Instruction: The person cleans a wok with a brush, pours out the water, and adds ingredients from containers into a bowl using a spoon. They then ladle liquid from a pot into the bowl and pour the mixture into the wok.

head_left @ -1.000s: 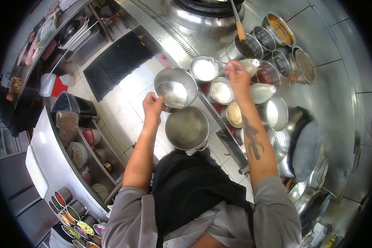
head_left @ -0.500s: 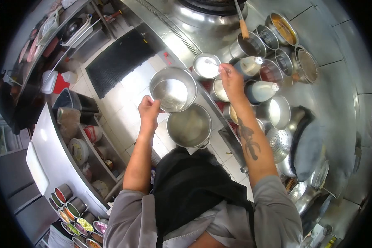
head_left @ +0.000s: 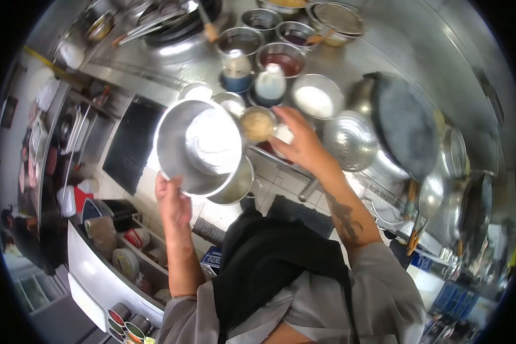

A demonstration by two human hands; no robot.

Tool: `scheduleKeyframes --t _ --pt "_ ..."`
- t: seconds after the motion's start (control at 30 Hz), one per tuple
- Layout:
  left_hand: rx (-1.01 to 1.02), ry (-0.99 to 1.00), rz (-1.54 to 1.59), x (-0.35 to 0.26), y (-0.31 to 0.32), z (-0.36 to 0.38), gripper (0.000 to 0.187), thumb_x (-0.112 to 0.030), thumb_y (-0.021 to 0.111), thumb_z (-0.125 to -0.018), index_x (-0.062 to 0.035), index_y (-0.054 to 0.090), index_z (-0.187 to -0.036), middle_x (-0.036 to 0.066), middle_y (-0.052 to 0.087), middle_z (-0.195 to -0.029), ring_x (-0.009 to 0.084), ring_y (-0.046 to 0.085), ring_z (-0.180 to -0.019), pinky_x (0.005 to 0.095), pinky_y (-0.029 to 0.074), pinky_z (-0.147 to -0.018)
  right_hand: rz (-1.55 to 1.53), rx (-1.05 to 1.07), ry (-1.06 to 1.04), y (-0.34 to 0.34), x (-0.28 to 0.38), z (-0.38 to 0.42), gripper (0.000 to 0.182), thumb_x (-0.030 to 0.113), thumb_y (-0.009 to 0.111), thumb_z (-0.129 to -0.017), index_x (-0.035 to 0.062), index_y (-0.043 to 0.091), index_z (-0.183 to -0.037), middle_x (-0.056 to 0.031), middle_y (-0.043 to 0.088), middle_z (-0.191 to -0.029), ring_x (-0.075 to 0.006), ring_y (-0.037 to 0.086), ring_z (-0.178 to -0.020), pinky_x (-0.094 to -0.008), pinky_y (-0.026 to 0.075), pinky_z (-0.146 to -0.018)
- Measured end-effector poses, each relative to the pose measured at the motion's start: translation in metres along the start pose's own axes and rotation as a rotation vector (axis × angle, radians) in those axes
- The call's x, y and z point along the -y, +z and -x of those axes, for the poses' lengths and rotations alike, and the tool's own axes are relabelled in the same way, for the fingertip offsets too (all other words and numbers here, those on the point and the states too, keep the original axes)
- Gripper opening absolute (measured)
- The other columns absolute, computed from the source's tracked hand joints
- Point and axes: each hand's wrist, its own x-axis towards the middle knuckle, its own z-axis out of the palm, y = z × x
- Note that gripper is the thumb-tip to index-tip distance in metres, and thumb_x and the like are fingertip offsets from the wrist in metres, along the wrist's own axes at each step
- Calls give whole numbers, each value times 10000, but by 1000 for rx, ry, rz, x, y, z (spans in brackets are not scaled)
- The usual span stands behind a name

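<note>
My left hand is closed on the lower rim of a shiny metal pot, tilted so that its inside faces me. Below and partly behind it is a second metal pot. My right hand is over the counter's front edge, thumb and fingers spread. Between them shows a small container of white contents. Just left of my fingers stands a container of yellowish granules. Two more containers, one with white powder, line the counter edge behind the held pot.
Squeeze bottles and metal containers of sauces crowd the counter. To the right are a perforated strainer and a large dark-rimmed pan. Shelving stands at the left, above a tiled floor with black mats.
The view has turned toward the right. The held pot has come closer to the camera. My right hand has moved from the white powder along the counter edge; its small spoon no longer shows.
</note>
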Motion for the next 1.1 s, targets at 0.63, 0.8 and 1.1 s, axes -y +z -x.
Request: scheduleKeyframes --t 0.63,0.8,1.1 --pt "466 -126 -257 261 425 -151 195 -51 625 -805 -88 439 -756 35 477 -614 140 496 -512 337 528 -522 123 -548 941 -175 39 473 520 57 752 -748 8 544 -1221 -151 606 -1088 -240 613 -873 -334 516 -711" --pt "430 -171 -281 304 443 -215 172 -68 622 -807 -67 451 -788 66 478 -633 181 503 -524 349 534 -532 166 -516 1051 -173 37 485 545 50 753 -741 7 529 -1236 -157 600 -1086 -253 609 -882 -344 515 -726" --pt "395 -225 -1068 334 400 -308 65 -50 554 -827 -32 602 -786 67 540 -644 193 543 -519 385 572 -587 58 -569 1117 -192 21 456 581 42 752 -738 17 509 -1265 -153 588 -1114 -257 600 -927 -365 506 -775"
